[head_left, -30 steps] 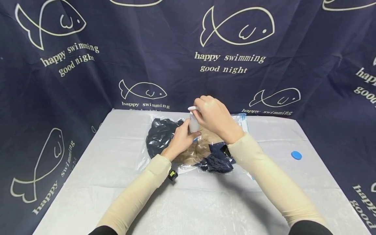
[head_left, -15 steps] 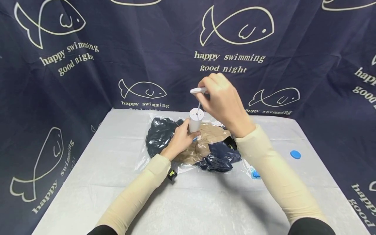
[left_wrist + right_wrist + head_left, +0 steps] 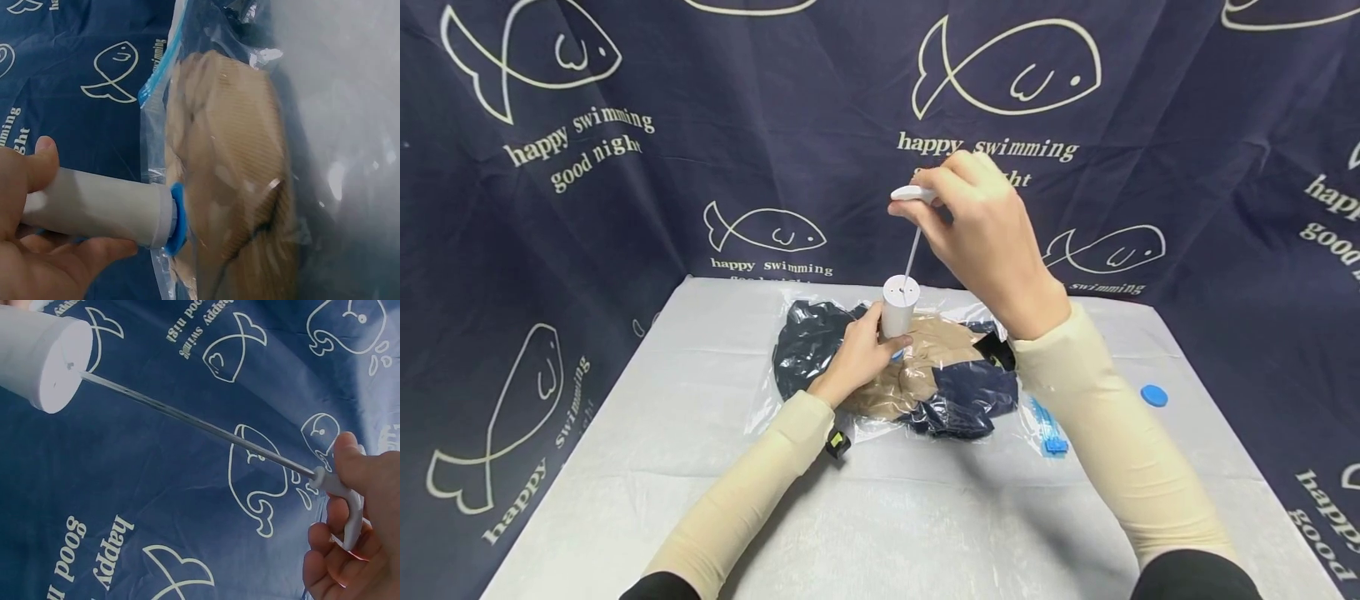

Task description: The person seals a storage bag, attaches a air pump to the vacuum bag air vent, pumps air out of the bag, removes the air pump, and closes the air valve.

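Note:
A white hand pump [image 3: 897,308] stands upright on a clear vacuum storage bag [image 3: 865,427]. My left hand [image 3: 856,354] grips the pump's barrel. In the left wrist view, the barrel's [image 3: 100,206] lower end meets a blue valve ring [image 3: 179,219] on the bag. My right hand [image 3: 981,229] holds the pump's white T-shaped handle [image 3: 912,193] well above the barrel. Between them the thin metal rod [image 3: 187,417] is drawn far out. Inside the bag lie tan clothing [image 3: 951,337], dark clothing [image 3: 805,346] and navy clothing [image 3: 973,392].
A round blue cap [image 3: 1153,395] lies on the white table [image 3: 700,450] at the right. A blue zip slider [image 3: 1055,446] sits at the bag's right edge. A small black item with a yellow-green mark [image 3: 837,442] is beside the left wrist. Navy printed cloth [image 3: 865,100] hangs behind.
My right hand has risen and moved slightly right, pulling the handle up and drawing the rod out of the barrel. My left hand has stayed in place around the pump.

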Tool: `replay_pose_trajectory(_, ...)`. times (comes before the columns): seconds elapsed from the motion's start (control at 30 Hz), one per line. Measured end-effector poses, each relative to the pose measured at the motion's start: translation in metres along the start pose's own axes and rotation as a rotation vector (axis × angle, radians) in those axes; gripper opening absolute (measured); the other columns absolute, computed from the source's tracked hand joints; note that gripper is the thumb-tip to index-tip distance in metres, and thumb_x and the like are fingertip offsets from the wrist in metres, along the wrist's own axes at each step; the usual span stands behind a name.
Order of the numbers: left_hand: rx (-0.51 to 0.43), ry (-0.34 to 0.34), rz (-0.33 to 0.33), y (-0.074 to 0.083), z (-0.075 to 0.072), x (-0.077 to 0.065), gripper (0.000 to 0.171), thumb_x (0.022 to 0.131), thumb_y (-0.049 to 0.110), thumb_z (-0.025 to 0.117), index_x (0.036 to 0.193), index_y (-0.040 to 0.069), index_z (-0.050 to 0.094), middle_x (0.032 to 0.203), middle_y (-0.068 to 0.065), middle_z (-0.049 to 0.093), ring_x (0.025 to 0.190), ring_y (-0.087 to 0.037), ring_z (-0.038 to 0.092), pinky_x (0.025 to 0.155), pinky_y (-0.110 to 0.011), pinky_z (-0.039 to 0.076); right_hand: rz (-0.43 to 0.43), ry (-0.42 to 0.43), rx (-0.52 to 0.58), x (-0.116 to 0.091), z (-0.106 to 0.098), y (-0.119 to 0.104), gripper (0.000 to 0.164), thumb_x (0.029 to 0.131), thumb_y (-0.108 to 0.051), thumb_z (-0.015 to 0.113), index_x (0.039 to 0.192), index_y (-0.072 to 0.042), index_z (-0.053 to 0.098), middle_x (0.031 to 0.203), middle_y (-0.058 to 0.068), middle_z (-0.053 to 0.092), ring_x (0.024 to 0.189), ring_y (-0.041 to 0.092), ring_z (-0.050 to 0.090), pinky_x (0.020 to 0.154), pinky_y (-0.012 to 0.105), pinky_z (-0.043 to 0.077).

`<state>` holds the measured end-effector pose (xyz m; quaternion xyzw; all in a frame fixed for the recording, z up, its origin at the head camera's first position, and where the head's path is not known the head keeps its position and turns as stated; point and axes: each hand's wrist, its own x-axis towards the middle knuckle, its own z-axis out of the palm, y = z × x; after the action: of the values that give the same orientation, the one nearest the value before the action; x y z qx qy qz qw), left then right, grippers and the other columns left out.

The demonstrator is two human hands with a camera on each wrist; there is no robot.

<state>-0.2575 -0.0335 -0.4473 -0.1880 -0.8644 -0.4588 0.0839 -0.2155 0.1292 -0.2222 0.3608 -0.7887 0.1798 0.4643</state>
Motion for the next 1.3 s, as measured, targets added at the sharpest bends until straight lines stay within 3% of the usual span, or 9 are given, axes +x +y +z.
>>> replay_pose_trajectory(0.07,-0.015,0.017,-0.001,0.000,0.000,0.000,0.057,0.088,0.026,0.084,0.134,0.010,0.055,0.129,-0.018,0.070,0.118,-0.033,0.069,0.099,-0.046,0.057,0.000,-0.015,-0.003,-0.003,0.002,0.001,0.032,0.096,-0.030,0.073,0.098,0.002,0.074,0.085,0.015,0.066,0.076,0.031,0.055,0.068,0.037,0.048)
replay_pose_trajectory(0.37,-0.073,0.060,0.019,0.000,-0.002,0.003,0.055,0.085,0.024,0.086,0.132,0.010,0.060,0.130,-0.016,0.070,0.121,-0.032,0.069,0.101,-0.041,0.057,0.006,-0.156,0.022,-0.032,0.028,0.008,0.022,0.097,-0.019,0.073,0.095,0.003,0.072,0.082,0.014,0.061,0.077,0.035,0.055,0.071,0.043,0.050)
replay_pose_trajectory(0.7,-0.074,0.072,0.036,0.000,-0.005,0.003,0.050,0.086,0.024,0.085,0.129,0.010,0.064,0.124,-0.015,0.072,0.115,-0.030,0.072,0.095,-0.041,0.060,0.045,-0.322,0.004,-0.061,0.058,0.008,0.014,0.096,-0.013,0.074,0.097,0.001,0.072,0.088,0.013,0.068,0.082,0.034,0.064,0.075,0.042,0.057)
replay_pose_trajectory(1.0,-0.047,0.086,0.065,-0.001,-0.003,-0.001,0.048,0.086,0.023,0.085,0.127,0.011,0.064,0.116,-0.013,0.076,0.106,-0.024,0.074,0.084,-0.039,0.061,0.080,-0.365,-0.018,-0.070,0.066,0.006,0.013,0.100,-0.013,0.067,0.096,-0.001,0.064,0.084,0.012,0.066,0.077,0.033,0.063,0.066,0.042,0.056)
replay_pose_trajectory(1.3,-0.058,0.062,0.052,-0.002,-0.002,0.000,0.051,0.090,0.024,0.082,0.133,0.010,0.058,0.124,-0.015,0.072,0.115,-0.027,0.070,0.090,-0.040,0.060,0.075,-0.363,-0.031,-0.070,0.066,0.007,0.012,0.101,-0.012,0.065,0.096,-0.002,0.063,0.081,0.012,0.064,0.076,0.032,0.062,0.065,0.041,0.055)
